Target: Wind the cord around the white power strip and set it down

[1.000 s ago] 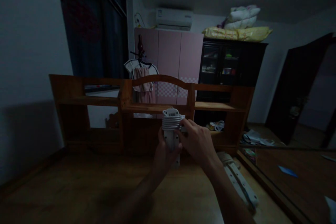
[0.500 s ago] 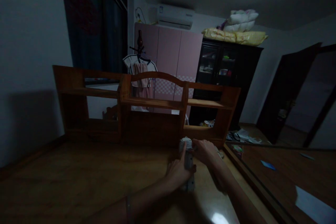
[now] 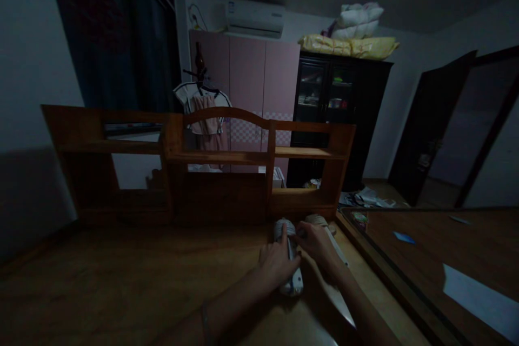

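A pale, long power strip (image 3: 298, 280) lies on the wooden surface in front of me, with its grey cord (image 3: 279, 227) wound around the far end. My left hand (image 3: 276, 264) is closed around the strip's middle, its index finger stretched along the wound cord. At the right edge of the windings, my right hand (image 3: 318, 243) has its fingers pinched together, apparently on the cord; the fingertips are dim. Beyond and partly behind the right hand is a second pale strip (image 3: 340, 251), also with wound cord at its far end.
A wooden shelf unit (image 3: 219, 158) stands along the far edge of the wooden surface (image 3: 141, 270). A raised wooden edge (image 3: 377, 275) runs along the right. Past it, a brown surface holds a white sheet (image 3: 478, 297) and a blue card (image 3: 404, 237).
The view has turned slightly right, so the room sits further left. My right hand has shifted slightly beside the windings, and more of the second strip shows. My left hand keeps its hold.
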A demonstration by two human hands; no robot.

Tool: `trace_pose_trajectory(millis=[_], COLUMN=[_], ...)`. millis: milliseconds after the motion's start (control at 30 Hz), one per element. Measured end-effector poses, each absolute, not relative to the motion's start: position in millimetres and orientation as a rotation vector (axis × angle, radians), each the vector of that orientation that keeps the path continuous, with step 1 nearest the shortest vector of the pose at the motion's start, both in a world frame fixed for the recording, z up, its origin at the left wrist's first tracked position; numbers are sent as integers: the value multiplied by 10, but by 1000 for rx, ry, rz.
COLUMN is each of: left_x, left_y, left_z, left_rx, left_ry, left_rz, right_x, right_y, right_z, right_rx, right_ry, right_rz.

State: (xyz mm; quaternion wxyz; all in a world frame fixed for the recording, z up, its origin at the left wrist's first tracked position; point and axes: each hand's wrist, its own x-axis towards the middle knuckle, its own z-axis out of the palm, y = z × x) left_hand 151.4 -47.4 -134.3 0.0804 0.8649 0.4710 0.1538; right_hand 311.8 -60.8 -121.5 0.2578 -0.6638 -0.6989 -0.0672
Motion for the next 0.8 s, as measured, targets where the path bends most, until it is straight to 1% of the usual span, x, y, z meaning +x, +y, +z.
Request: trace_pose_trajectory(millis=[100, 233, 433, 600, 800], left_x=[1519, 1489, 1499, 1472, 1374], left_y=[-426, -354, -253, -183, -216], left_z=[-1278, -1156, -1100, -1129, -1192], left_rx=[2771, 3009, 3051, 2988, 2845], left_ry=[1334, 1142, 997, 1005, 1178], left_rz=[453, 345, 254, 238, 284], right_x=[3120, 3096, 3086, 3116, 3172], right_y=[-608, -632, -635, -602, -636], right_z=[-1240, -1222, -1227, -1301, -1307], right_rx=[-1802, -1849, -1870, -1841, -1694], right_ry=[-1879, -1890, -1942, -1914, -1819], right_rz=[-202, -189, -200, -192, -164])
